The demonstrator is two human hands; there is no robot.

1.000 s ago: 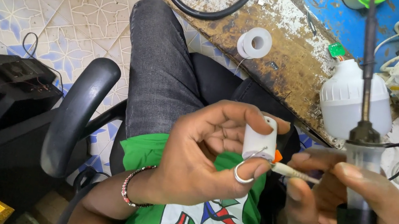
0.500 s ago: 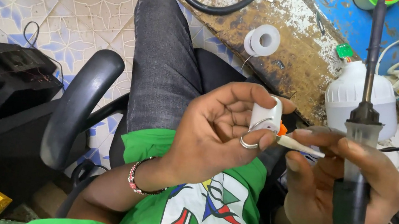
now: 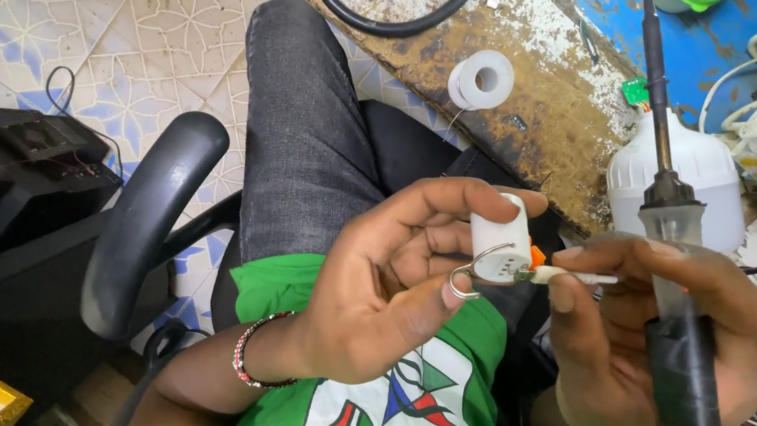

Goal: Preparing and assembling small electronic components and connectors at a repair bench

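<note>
A small white plastic cap [image 3: 499, 247] is pinched in the fingers [image 3: 461, 201] of the left hand [image 3: 387, 285], above the lap. A soldering iron [image 3: 675, 321] and a thin white wire [image 3: 581, 278] are gripped by the right hand [image 3: 672, 341], the wire touching the cap. A solder spool [image 3: 481, 79] lies on the counter [image 3: 558, 100].

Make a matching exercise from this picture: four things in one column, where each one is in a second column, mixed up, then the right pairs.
Things:
1. small white cylinder
2. soldering iron
3. white tape roll
4. beaded bracelet

Places:
A. lying on the worn bench top
B. around the left wrist
C. gripped in the right hand
D. pinched in the fingers of the left hand

Pairs: 1-D, 2-C, 3-A, 4-B
</note>
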